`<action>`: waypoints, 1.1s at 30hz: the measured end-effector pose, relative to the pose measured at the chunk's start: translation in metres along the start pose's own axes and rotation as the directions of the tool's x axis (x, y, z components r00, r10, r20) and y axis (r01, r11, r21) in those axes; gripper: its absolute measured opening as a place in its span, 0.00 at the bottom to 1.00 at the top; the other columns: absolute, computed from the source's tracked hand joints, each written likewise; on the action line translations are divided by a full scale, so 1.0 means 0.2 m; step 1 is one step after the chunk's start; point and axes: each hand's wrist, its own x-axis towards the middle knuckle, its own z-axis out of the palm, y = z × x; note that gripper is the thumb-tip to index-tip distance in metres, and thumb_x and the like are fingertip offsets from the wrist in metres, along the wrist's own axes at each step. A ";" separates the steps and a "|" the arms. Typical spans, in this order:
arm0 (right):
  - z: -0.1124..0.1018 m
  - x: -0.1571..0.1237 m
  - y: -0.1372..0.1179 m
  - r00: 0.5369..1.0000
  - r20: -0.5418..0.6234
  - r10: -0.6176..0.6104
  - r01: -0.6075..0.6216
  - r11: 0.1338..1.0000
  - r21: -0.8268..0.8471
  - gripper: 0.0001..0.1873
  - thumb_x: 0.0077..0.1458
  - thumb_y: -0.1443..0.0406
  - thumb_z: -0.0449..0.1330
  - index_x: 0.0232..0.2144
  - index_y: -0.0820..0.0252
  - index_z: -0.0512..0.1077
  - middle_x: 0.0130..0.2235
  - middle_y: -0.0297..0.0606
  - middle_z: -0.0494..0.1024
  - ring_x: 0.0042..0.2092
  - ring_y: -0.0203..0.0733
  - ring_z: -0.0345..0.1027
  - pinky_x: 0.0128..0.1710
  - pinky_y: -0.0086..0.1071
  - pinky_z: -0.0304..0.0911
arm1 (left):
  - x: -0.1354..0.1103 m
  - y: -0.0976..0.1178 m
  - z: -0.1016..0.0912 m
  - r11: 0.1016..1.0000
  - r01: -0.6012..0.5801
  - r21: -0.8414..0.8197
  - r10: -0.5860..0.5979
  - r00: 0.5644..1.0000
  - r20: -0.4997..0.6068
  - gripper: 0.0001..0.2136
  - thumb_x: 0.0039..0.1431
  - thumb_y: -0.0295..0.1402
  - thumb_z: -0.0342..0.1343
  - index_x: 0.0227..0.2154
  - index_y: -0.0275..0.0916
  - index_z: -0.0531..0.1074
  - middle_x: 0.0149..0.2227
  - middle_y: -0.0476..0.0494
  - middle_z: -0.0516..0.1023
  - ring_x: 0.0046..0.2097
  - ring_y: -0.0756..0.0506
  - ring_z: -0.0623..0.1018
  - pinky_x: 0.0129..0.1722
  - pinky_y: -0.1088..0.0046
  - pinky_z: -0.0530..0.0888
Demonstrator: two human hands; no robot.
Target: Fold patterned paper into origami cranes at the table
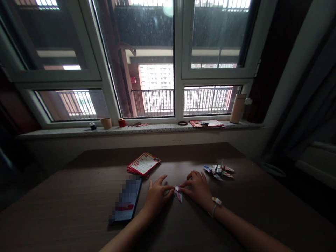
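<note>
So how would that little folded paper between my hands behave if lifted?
The folded paper is probably very light, being so small. Its sharp point suggests layered creases, so it may feel fairly stiff, yet crush easily.

My left hand [156, 194] and right hand [199, 189] meet at one small folded paper [179, 197], fingertips on its far end, pointed end toward me. Bracelet [216, 201] on right wrist. Phone [128, 201] just left of my left hand, card stack [145, 163] beyond it. Folded figures [218, 170] beyond and right of my right hand. Past both hands: windowsill [162, 128] with cup [106, 123], scissors [204, 124], upright bottle [237, 111].
</note>
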 end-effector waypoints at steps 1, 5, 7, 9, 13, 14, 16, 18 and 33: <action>0.00 0.00 0.00 1.000 -0.005 0.001 -0.001 1.000 -0.003 0.15 0.54 0.45 0.59 0.33 0.41 0.80 0.42 0.37 0.72 0.51 0.48 0.61 0.61 0.51 0.42 | 0.00 0.00 0.00 1.000 0.005 -0.006 -0.005 1.000 0.000 0.09 0.59 0.35 0.56 0.40 0.55 0.80 0.61 0.42 0.67 0.59 0.35 0.70 0.59 0.34 0.52; 0.00 0.00 0.00 1.000 -0.020 -0.001 0.001 1.000 -0.012 0.15 0.53 0.46 0.60 0.33 0.42 0.81 0.42 0.38 0.73 0.51 0.48 0.61 0.60 0.51 0.43 | 0.00 0.01 -0.01 1.000 0.013 -0.019 -0.013 1.000 -0.002 0.09 0.59 0.35 0.56 0.39 0.54 0.80 0.60 0.43 0.68 0.59 0.36 0.71 0.60 0.35 0.52; 0.00 0.00 0.00 1.000 -0.028 0.000 0.000 1.000 -0.007 0.15 0.53 0.45 0.60 0.32 0.42 0.81 0.42 0.38 0.73 0.51 0.49 0.61 0.60 0.51 0.43 | 0.00 0.01 -0.01 1.000 0.014 -0.018 -0.014 1.000 -0.004 0.09 0.59 0.34 0.57 0.39 0.54 0.80 0.60 0.42 0.69 0.59 0.36 0.71 0.60 0.35 0.53; 0.00 0.00 0.00 0.999 -0.035 0.002 -0.002 1.000 0.002 0.16 0.54 0.46 0.59 0.31 0.43 0.81 0.42 0.38 0.73 0.52 0.49 0.60 0.61 0.52 0.41 | 0.00 0.00 -0.01 1.000 0.016 -0.019 -0.016 1.000 -0.002 0.09 0.59 0.34 0.57 0.38 0.53 0.80 0.60 0.42 0.69 0.58 0.36 0.71 0.60 0.35 0.53; 0.02 -0.01 0.01 0.999 -0.036 -0.019 0.019 1.000 0.009 0.14 0.53 0.47 0.61 0.32 0.43 0.81 0.43 0.38 0.73 0.55 0.50 0.58 0.62 0.52 0.39 | -0.01 -0.01 0.00 1.000 0.002 -0.006 -0.002 1.000 -0.007 0.09 0.58 0.34 0.57 0.39 0.54 0.80 0.60 0.42 0.69 0.58 0.37 0.71 0.60 0.37 0.53; 0.02 -0.01 0.02 0.999 -0.035 -0.028 0.029 1.000 0.011 0.13 0.53 0.48 0.62 0.32 0.44 0.80 0.44 0.37 0.72 0.56 0.49 0.58 0.62 0.52 0.38 | -0.01 -0.01 0.00 1.000 -0.002 0.006 0.002 1.000 -0.012 0.09 0.58 0.35 0.58 0.39 0.54 0.80 0.60 0.43 0.69 0.59 0.37 0.71 0.60 0.37 0.54; 0.02 -0.01 0.03 0.999 -0.025 -0.043 0.044 0.999 0.024 0.11 0.53 0.49 0.63 0.34 0.43 0.80 0.45 0.36 0.72 0.57 0.49 0.56 0.63 0.51 0.38 | -0.01 -0.01 0.01 0.999 -0.006 0.034 0.007 1.000 -0.024 0.09 0.58 0.35 0.58 0.39 0.54 0.80 0.59 0.44 0.70 0.59 0.36 0.70 0.60 0.39 0.56; 0.02 0.00 0.04 0.999 0.006 -0.045 0.045 0.998 0.046 0.10 0.53 0.51 0.63 0.35 0.42 0.80 0.47 0.36 0.72 0.58 0.49 0.56 0.63 0.51 0.39 | -0.02 -0.01 0.01 0.998 -0.014 0.056 0.016 0.999 -0.036 0.08 0.58 0.37 0.58 0.39 0.54 0.80 0.57 0.46 0.73 0.59 0.36 0.70 0.60 0.42 0.59; 0.03 0.04 -0.01 0.999 0.015 -0.048 0.047 0.999 0.020 0.08 0.60 0.60 0.57 0.35 0.55 0.75 0.45 0.40 0.71 0.54 0.47 0.59 0.61 0.47 0.48 | -0.01 0.00 0.01 0.996 -0.063 0.057 0.068 0.994 -0.091 0.12 0.53 0.38 0.62 0.42 0.48 0.77 0.54 0.42 0.74 0.57 0.37 0.72 0.61 0.49 0.62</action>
